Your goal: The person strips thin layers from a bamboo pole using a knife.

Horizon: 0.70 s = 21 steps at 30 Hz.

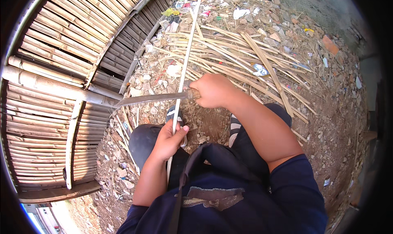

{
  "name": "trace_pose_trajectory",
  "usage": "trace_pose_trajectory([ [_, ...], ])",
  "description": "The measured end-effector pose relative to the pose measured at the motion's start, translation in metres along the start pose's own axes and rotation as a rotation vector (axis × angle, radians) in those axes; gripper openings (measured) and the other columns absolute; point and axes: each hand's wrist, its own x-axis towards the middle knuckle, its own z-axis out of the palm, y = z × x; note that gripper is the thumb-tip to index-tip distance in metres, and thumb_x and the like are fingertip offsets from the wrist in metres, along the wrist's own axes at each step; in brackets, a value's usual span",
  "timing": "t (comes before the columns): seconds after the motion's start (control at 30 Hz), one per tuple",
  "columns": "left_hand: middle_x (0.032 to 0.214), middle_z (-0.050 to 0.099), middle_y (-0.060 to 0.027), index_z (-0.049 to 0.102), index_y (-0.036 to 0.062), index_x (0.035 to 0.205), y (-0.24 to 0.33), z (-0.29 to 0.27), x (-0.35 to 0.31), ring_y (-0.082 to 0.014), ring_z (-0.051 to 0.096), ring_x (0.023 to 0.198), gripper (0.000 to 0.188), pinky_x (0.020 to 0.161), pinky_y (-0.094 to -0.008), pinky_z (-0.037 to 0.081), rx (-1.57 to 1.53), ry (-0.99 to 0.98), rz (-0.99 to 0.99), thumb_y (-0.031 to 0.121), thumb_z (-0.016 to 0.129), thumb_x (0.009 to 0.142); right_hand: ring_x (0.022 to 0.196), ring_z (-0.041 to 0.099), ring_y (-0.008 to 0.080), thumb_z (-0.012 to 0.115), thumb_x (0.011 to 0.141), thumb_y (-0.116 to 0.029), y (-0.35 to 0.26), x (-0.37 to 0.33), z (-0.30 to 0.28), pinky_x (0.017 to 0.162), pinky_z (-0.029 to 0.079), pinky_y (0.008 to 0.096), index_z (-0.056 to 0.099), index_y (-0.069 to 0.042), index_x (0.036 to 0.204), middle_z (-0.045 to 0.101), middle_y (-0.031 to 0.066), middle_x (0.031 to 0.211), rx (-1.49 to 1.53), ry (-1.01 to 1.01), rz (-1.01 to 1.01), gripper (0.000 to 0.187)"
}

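Note:
A long, thin pale bamboo strip (pixel 186 60) runs from between my knees up past the top of the view. My left hand (pixel 168 140) is closed around its lower part, thumb lying along it. In my right hand (pixel 212 90) is the handle of a machete (pixel 153 98), gripped in a fist. The long dark blade points left and crosses the strip a little above my left hand. Whether its edge bites into the strip I cannot tell.
Beyond my hands lies a pile of split bamboo strips (pixel 241 56) on rubble-strewn ground (pixel 327 144). A bamboo slat wall (pixel 49 123) with a thick pole (pixel 45 84) stands close on the left, near the blade's tip. Litter is scattered about, including a yellow wrapper (pixel 170 12).

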Motion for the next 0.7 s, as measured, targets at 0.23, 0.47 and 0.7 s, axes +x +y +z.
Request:
trace_pose_trajectory([
  [0.23,0.07,0.048,0.0067,0.046,0.0144,0.094,0.008,0.006,0.004,-0.0038,0.042,0.056,0.025,0.05,-0.0242,0.032,-0.005,0.001,0.04,0.014,0.069,0.104,0.09,0.074,0.0394,0.074,0.076,-0.022,0.027,0.009,-0.003,0.08,0.059,0.0492,0.076,-0.013,0.104,0.076,0.016,0.094,0.131,0.016,0.091,0.03],
  [0.47,0.068,0.046,0.0065,0.045,0.0148,0.095,-0.008,0.004,0.003,-0.0044,0.038,0.05,0.027,0.046,-0.0249,0.029,0.002,-0.021,0.088,0.014,0.07,0.103,0.088,0.074,0.0384,0.075,0.077,-0.024,0.044,0.011,0.01,0.078,0.06,0.0499,0.076,-0.012,0.103,0.075,0.0184,0.092,0.087,-0.044,0.015,0.028],
  [0.7,0.066,0.046,0.0066,0.046,0.0156,0.096,-0.007,-0.002,0.003,-0.0036,0.038,0.047,0.024,0.043,-0.0221,0.027,-0.037,0.013,0.008,0.019,0.067,0.106,0.083,0.073,0.0394,0.077,0.075,-0.023,0.008,0.004,0.005,0.076,0.058,0.0515,0.074,-0.013,0.094,0.074,0.0167,0.086,0.037,0.047,0.031,0.022],
])
